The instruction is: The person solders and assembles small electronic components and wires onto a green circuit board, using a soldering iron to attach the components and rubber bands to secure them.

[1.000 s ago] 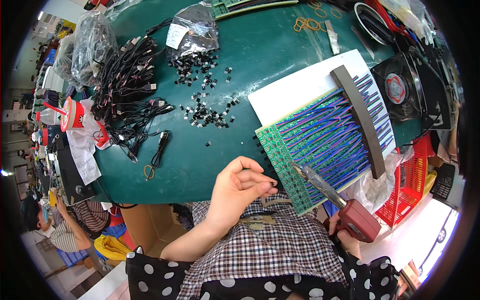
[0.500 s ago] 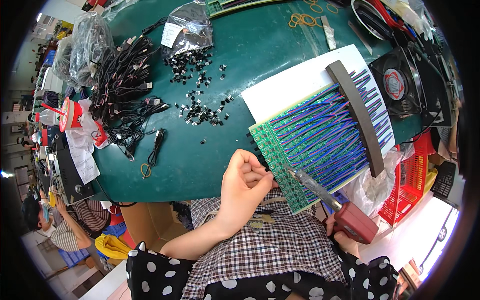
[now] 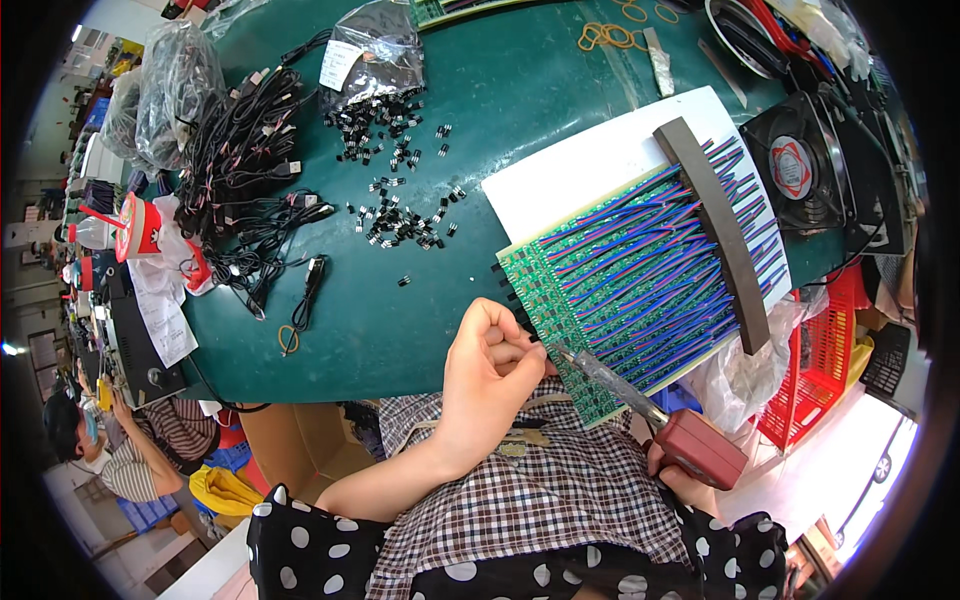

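Left hand: the person's left hand point(image 3: 488, 372) is closed in a pinch, thumb against fingertips, with a small dark part point(image 3: 533, 338) showing between them at the board's left edge.
Right hand: partly hidden under the tool, this hand point(image 3: 685, 480) is wrapped around the red-brown handle of a soldering gun point(image 3: 702, 448).
Soldering tip: it points far and left, ending over the board's left edge just beside the pinched fingers; from here I cannot tell whether it touches.
Circuit board: the green panel point(image 3: 548, 300) lies tilted at the near right of the table, on a white sheet point(image 3: 550, 185), with blue and reddish wires point(image 3: 640, 255) running right across it.
Bar: a dark, slightly curved-looking strip point(image 3: 718, 230) lies across the wires.
Loose parts: little black components with metal legs point(image 3: 405, 222) are scattered left of the sheet, some spilling from the mouth of a clear bag point(image 3: 390, 50).
Cables: black USB cables point(image 3: 240, 145) are heaped farther left.
Right side: a square fan point(image 3: 815, 185) stands beyond the bar, a red plastic crate point(image 3: 825, 345) below it.
Far edge: tan rubber bands point(image 3: 605, 38) lie on the green tabletop point(image 3: 400, 345).
Background: a co-worker in stripes point(image 3: 140, 465) sits at left.
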`<state>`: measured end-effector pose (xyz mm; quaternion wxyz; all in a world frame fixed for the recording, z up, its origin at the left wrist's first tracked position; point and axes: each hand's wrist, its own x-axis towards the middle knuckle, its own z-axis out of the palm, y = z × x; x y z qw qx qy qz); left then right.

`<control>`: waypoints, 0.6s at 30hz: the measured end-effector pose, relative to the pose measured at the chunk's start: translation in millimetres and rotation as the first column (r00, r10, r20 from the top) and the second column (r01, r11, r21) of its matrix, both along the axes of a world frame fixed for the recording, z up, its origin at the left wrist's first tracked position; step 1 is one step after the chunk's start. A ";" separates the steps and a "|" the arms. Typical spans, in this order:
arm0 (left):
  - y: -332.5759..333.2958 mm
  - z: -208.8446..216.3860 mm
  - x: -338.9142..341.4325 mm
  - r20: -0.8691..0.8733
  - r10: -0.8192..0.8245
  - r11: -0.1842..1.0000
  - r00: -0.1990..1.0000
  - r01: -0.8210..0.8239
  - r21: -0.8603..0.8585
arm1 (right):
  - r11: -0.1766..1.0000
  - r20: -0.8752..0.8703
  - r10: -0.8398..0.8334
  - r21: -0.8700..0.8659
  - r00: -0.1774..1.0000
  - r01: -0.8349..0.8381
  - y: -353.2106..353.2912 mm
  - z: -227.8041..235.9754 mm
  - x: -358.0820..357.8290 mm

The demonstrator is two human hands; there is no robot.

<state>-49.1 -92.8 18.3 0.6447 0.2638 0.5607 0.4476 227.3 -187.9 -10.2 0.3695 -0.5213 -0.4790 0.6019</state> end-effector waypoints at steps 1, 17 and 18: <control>-0.1 0.0 -0.1 0.001 -0.001 1.000 1.000 0.001 -0.003 | 0.998 0.131 0.061 0.026 0.990 -0.065 -3.7 -3.8 4.1; -1.0 -4.3 1.3 -0.007 0.019 1.000 1.000 -0.019 -0.006 | 0.995 0.088 0.083 0.052 0.993 -0.087 -10.7 -12.5 14.5; -1.0 -3.8 1.3 -0.001 0.020 1.000 1.000 -0.020 -0.015 | 0.995 0.088 0.083 0.052 0.993 -0.088 -11.7 -13.3 17.5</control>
